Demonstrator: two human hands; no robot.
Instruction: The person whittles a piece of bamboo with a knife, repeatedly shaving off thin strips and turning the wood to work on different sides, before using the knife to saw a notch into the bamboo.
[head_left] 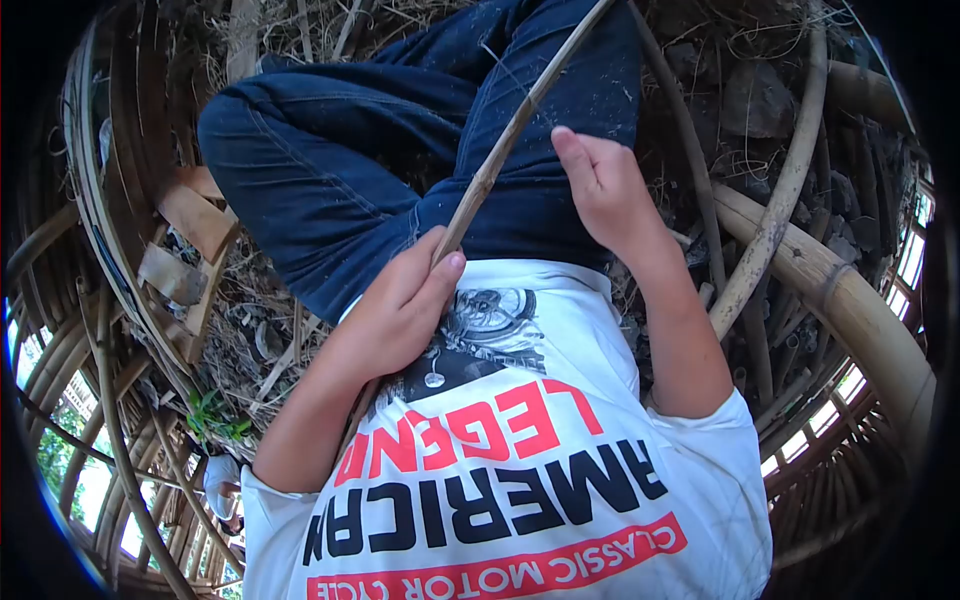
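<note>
A long, narrow strip of split bamboo or wood [490, 170] runs slantwise from the top of the head view down across my lap. My left hand [395, 310] is wrapped around its lower part, with the thumb lying along it. Below that hand, a thin length continues against my shirt. My right hand [608, 190] is closed in a fist above my thigh, to the right of the strip and apart from it, thumb pointing up and left. What it holds, if anything, cannot be made out. A thin fibre [510, 72] sticks out beside the strip.
I sit cross-legged in dark jeans [330, 150]. Thick bamboo poles [800, 250] and a curved stick [775, 210] lie at the right. Flat offcuts [200, 220] lie at the left, among dry litter. Slatted bamboo walls [130, 430] surround the place.
</note>
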